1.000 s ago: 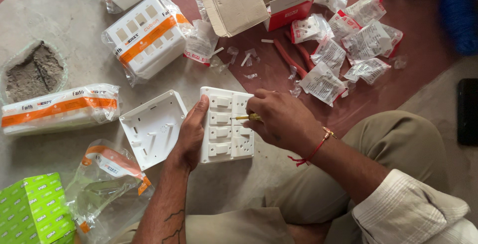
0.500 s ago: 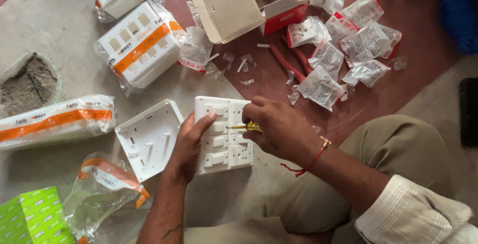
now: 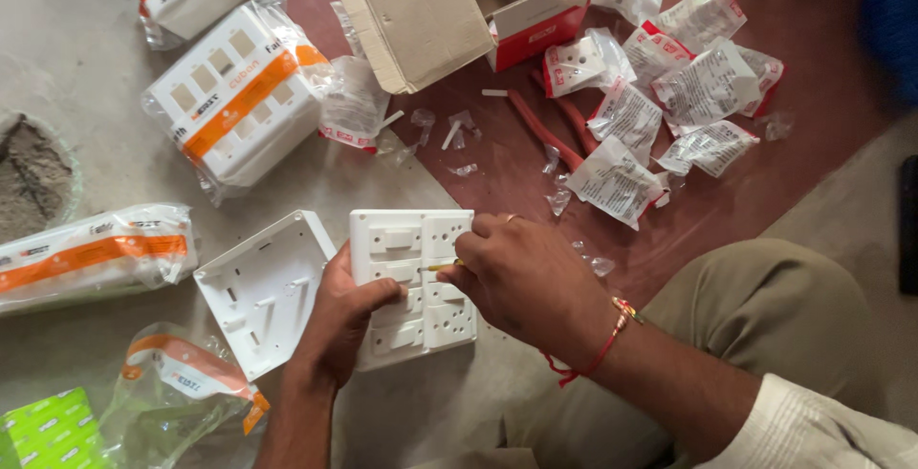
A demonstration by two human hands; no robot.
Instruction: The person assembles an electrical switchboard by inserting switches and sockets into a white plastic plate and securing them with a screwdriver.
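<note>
My left hand (image 3: 335,321) grips the white switch plate (image 3: 413,287) by its left edge, thumb across the face, fingers curled beneath; it lies on the floor before my knee. My right hand (image 3: 521,278) is closed around a thin yellow-tipped tool (image 3: 442,265) (mostly hidden), its tip touching the plate. At nine o'clock lies a white back cover (image 3: 260,289); at two o'clock, small plastic packets (image 3: 669,106).

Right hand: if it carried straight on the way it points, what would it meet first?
The right hand points left across the white switch plate; past that, probably the left hand's thumb, though depth is unclear.
</note>
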